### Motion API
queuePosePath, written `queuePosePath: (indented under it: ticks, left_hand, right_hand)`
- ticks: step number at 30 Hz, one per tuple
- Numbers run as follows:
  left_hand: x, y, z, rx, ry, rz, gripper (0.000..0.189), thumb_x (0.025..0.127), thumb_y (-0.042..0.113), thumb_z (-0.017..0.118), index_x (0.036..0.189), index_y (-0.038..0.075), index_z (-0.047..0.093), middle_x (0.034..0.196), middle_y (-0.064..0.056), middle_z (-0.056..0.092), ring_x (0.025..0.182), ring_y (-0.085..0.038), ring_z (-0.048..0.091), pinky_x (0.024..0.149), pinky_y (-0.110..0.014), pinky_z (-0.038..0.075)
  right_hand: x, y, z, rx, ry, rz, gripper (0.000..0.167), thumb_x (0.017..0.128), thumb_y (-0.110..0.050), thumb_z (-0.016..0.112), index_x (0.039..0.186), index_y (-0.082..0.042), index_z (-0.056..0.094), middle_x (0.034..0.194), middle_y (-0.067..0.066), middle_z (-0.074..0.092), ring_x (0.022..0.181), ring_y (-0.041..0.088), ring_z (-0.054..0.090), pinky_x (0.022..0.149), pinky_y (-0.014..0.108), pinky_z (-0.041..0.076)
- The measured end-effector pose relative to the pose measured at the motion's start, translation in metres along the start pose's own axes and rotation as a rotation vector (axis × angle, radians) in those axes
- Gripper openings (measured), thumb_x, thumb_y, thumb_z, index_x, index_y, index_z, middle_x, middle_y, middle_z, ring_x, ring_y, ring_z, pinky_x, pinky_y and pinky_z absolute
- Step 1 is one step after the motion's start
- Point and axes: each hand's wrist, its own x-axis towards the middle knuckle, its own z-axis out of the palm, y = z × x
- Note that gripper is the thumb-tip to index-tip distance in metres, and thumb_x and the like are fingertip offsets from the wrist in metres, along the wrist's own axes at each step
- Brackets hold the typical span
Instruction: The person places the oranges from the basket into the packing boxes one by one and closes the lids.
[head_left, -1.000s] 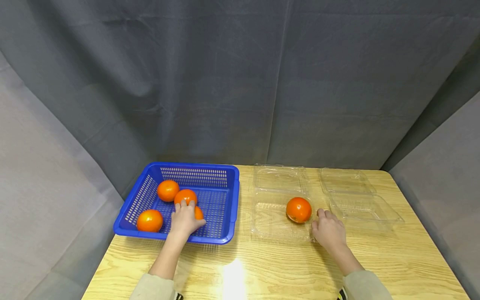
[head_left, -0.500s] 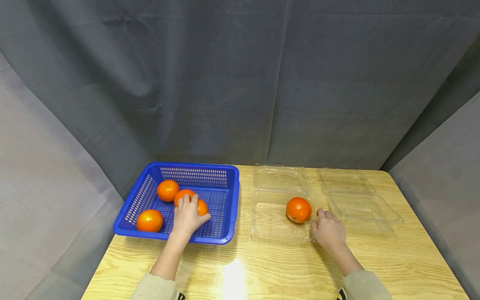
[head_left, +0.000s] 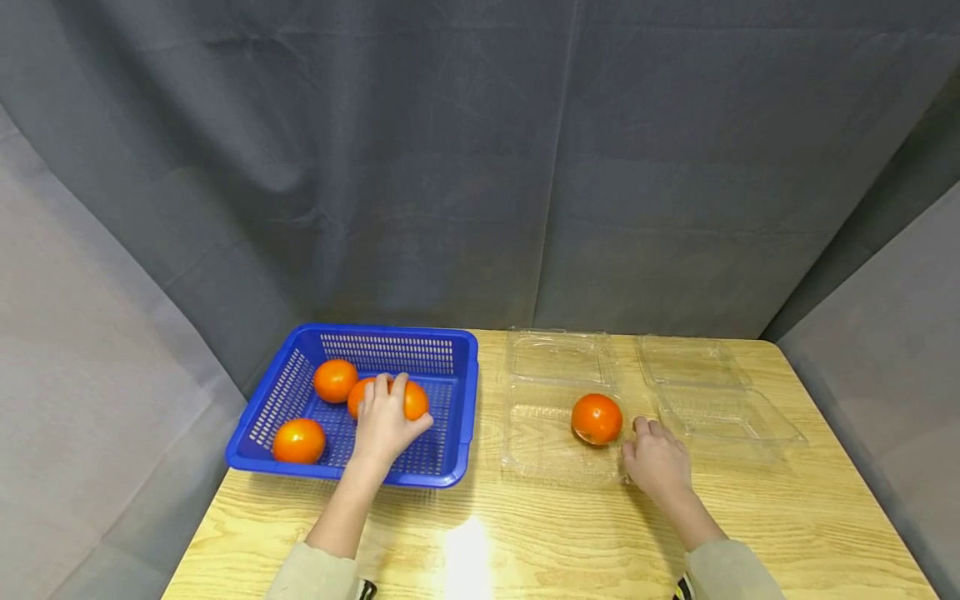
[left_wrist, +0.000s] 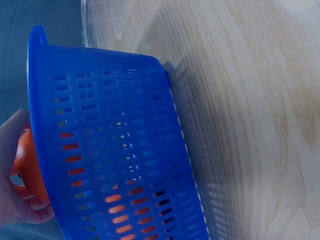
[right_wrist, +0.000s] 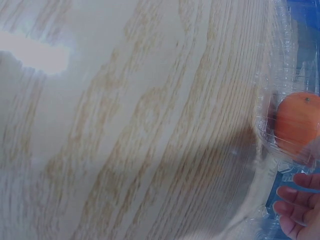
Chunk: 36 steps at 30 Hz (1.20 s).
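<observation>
In the head view my left hand [head_left: 381, 427] grips an orange [head_left: 417, 402] over the blue basket [head_left: 467, 417], fingers over its top and thumb on the near right side. The left wrist view shows this orange [left_wrist: 33, 170] in the fingers above the basket rim. Another orange [head_left: 357, 398] sits just left of the hand, partly hidden by it. My right hand [head_left: 657, 458] rests at the right edge of an opened clear plastic clamshell box [head_left: 536, 442], its fingers loosely bent. Inside that box lies one orange [head_left: 597, 419], also visible in the right wrist view.
Two more oranges, a far one [head_left: 335, 381] and a near one [head_left: 299, 441], lie in the basket's left part. A second opened clear clamshell box [head_left: 720, 412] is at the right on the wooden table [head_left: 570, 542]. A grey curtain [head_left: 480, 167] hangs behind.
My left hand has moved right and farther back, and the orange in its grip has shifted right and up with it. The right hand stays at the box edge.
</observation>
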Motion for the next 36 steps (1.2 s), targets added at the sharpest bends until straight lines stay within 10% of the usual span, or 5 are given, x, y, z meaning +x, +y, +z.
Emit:
queuePosePath:
  ticks: [36]
  left_hand:
    - [0.007,0.083,0.014,-0.089,0.094,0.241,0.058,0.066,0.037,0.069,0.115,0.008,0.056,0.112,-0.013,0.048,0.102,-0.028,0.044,0.078,-0.043,0.043]
  right_hand:
    - [0.0,0.001,0.0,0.01,-0.013,-0.003,0.034,0.084,-0.017,0.052,0.107,0.007,0.052,0.103,0.025,0.056,0.095,0.043,0.053,0.072,0.055,0.043]
